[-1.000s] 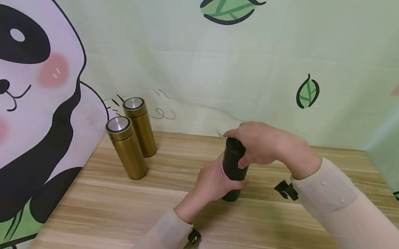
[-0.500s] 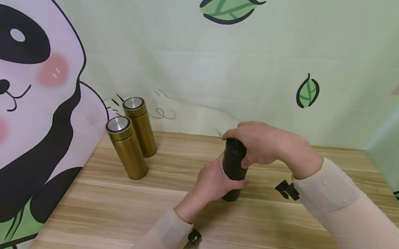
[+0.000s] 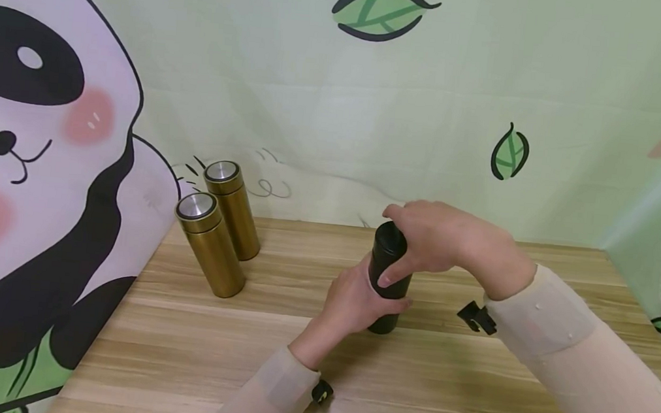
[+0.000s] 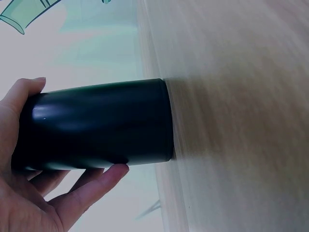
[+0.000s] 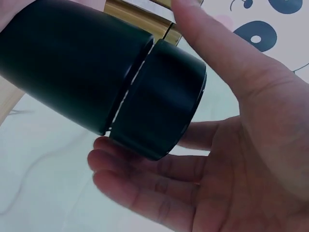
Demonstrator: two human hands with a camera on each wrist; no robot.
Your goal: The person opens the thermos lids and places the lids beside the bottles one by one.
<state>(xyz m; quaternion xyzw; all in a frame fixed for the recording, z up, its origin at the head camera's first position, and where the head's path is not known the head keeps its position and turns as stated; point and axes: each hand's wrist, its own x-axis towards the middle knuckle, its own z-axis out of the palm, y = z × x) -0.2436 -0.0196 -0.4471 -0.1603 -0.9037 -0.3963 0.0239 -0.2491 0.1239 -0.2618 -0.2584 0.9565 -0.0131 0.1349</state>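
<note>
Black flask (image 3: pixel 385 257), stood base-down on the wooden table (image 3: pixel 176 350), sits between a person's arms. Around its lower body is the left-hand grip (image 3: pixel 352 298), clasping it: thumb across the near side, fingers round the other, with the foot of the flask showing below. Up at the top is the right-hand grip (image 3: pixel 436 239), spread rather than clamped. Its own wrist view has the fingers long and loosely bent along one side of the lid (image 5: pixel 157 99), the thumb apart on the other side, and a gap before the palm; whether any of those fingertips touches, I can't tell. A thin bright line shows at the seam between lid and body. Over to the left, well apart from both grips, the nearer gold flask (image 3: pixel 211 248) and the farther gold flask (image 3: pixel 241 219) stand upright close together, silver-topped. Behind hangs a pale green backdrop (image 3: pixel 433 110) printed with leaves, a big panda (image 3: pixel 40 286) at the left.
</note>
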